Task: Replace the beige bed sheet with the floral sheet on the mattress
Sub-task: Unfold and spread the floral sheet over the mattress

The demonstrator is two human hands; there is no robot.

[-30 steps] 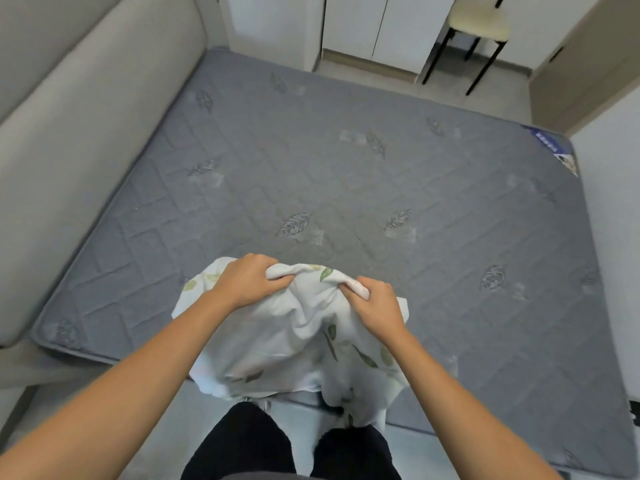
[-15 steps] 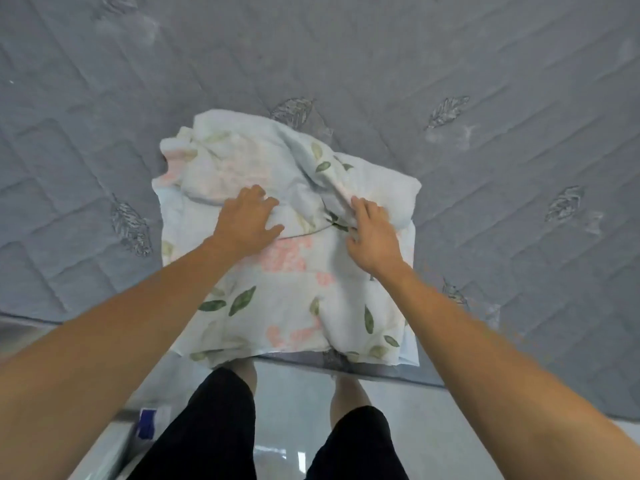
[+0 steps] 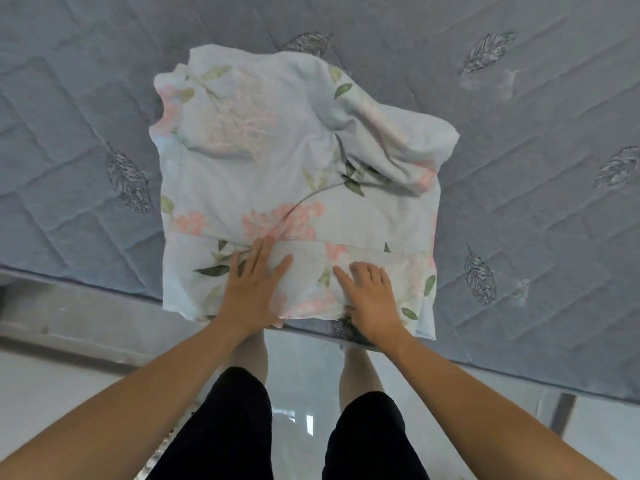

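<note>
Mattress (image 3: 86,109): I see grey quilted fabric filling the upper view, stitched in diagonal lines, with silver leaf motifs scattered across it; its near edge runs from the left side down toward the lower right.

Bed frame (image 3: 69,306): a pale strip shows just below the mattress edge on the left.

Floral sheet (image 3: 277,188): folded into a rough bundle, it lies on the mattress right at the near edge, in the middle of my view. It is white with pink blooms and green leaves. The far part is rumpled and puffed up, the near part flatter, with a straight fold line running across it just beyond my fingertips. Its near hem hangs slightly over the mattress edge.

Left hand (image 3: 251,289): it lies palm down on the near left part of the sheet, fingers straight and spread, holding nothing, only pressing on the cloth.

Right hand (image 3: 372,299): it rests palm down on the near right part of the sheet, fingers mostly straight and close together. The thumb sits at the hem, and it may be tucked under the cloth edge, though I cannot tell from this angle.

Legs (image 3: 242,427): dark shorts and bare knees stand between my forearms, close against the bed.

Floor (image 3: 304,375): glossy pale tiles show beneath me.
</note>
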